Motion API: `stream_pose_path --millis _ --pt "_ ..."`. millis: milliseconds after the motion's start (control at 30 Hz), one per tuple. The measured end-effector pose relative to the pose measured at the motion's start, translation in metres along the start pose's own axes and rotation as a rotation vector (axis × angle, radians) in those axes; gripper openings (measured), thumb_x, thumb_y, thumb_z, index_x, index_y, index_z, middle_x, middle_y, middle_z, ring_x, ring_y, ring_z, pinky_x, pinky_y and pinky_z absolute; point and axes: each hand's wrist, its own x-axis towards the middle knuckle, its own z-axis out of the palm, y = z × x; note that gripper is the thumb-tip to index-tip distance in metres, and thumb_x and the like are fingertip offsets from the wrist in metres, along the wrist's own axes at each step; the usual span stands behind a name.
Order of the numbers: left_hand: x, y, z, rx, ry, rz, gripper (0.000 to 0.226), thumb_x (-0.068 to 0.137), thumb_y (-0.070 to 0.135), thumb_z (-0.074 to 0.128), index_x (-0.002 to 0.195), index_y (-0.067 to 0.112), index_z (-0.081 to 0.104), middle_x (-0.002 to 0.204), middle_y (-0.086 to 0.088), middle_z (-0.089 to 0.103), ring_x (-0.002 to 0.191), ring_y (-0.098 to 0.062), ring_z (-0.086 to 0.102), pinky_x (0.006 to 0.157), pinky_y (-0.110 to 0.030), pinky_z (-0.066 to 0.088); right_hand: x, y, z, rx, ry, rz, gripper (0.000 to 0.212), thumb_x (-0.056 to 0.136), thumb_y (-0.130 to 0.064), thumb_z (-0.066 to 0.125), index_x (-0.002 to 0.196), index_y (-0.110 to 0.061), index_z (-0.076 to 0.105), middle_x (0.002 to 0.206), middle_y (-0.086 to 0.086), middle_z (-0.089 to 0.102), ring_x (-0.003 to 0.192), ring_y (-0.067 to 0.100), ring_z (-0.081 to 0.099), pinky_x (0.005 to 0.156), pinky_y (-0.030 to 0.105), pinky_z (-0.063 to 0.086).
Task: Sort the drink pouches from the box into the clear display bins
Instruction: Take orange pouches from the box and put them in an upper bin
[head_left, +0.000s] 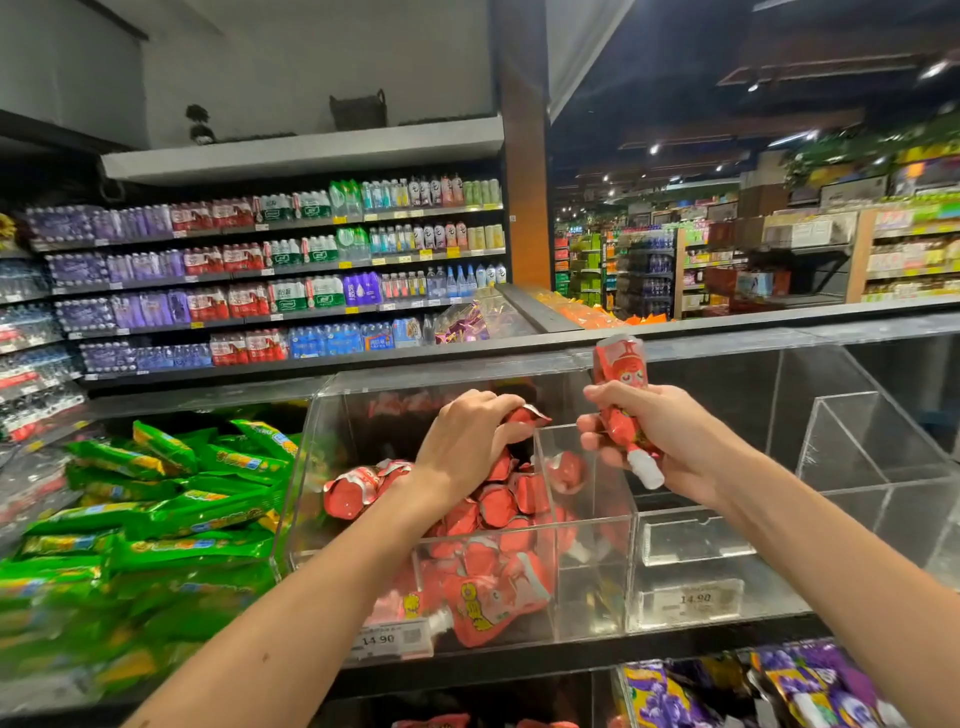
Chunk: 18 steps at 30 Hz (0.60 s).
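Now each of the two hands grips one red pouch: the left hand curls its fingers over a pouch atop the pile inside the left clear bin, a heap too tangled to count. The right hand clasps a second pouch cap-down above the next bin. Two price tags, one on each bin front, read 14.90, and green packets lie heaped just left.

Right bin open-topped, roomy; left bin heaped with pouches.
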Motion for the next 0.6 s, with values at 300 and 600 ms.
stream_pose_path --millis 300,600 --pt "0.022 -0.004 0.030 -0.074 -0.316 -0.082 0.030 0.091 0.039 0.067 0.122 0.038 0.068 0.114 0.002 0.069 0.113 -0.025 0.049 0.101 -0.047 0.040 -0.003 0.005 -0.004 -0.093 0.027 -0.035 0.031 0.088 -0.031 0.071 0.097 -0.005 0.058 0.078 0.016 0.061 0.057 0.023 0.054 0.049 0.027 0.050" --pt "0.011 -0.027 -0.007 -0.311 -0.467 -0.229 0.044 0.098 0.013 0.056 0.140 0.027 0.053 0.125 0.002 0.068 0.115 -0.013 0.063 0.099 -0.025 0.047 -0.009 0.005 0.010 -0.112 -0.133 -0.036 0.014 0.094 -0.019 0.049 0.097 -0.007 0.053 0.087 0.021 0.063 0.066 0.030 0.060 0.058 0.033 0.053"
